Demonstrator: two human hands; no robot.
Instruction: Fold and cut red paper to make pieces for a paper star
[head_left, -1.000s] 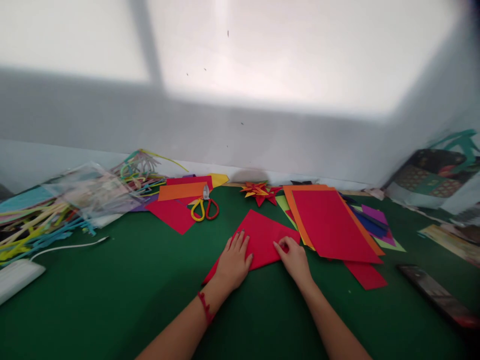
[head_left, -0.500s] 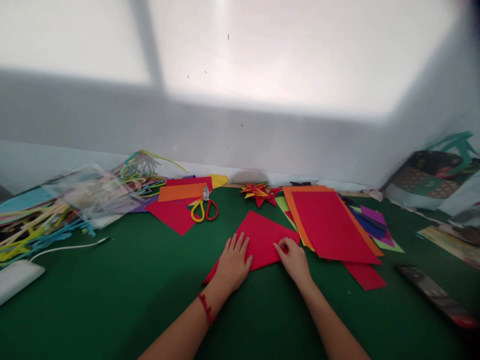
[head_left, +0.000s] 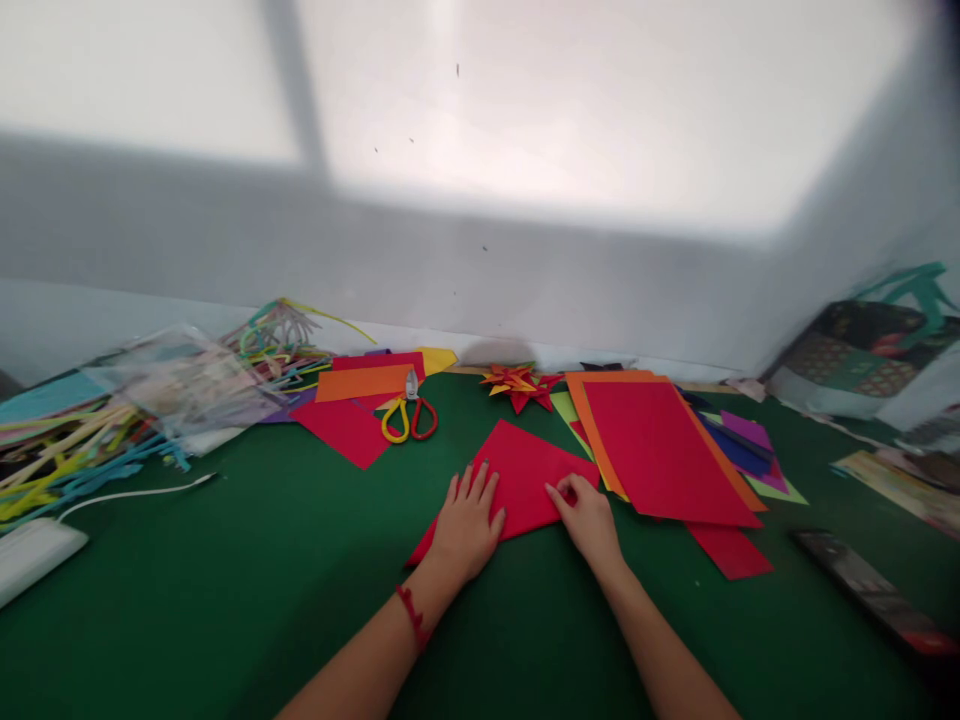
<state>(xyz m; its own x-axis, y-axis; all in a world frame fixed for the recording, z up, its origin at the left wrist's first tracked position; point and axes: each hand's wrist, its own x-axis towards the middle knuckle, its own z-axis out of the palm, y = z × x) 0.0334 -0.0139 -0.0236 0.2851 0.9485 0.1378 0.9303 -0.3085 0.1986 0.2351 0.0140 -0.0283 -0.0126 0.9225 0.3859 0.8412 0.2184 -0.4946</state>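
Folded red paper (head_left: 517,475) is pressed at eight o'clock by the flat, open left hand (head_left: 466,522) and touched at four by the curled right hand (head_left: 589,515), any pinch being unclear.

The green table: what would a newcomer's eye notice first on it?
Probably the bright red folded paper at the center, under the spread left hand and the pinching right hand. Next, the large red sheet on orange paper, to its right. Behind, the scissors show one yellow and one red handle.
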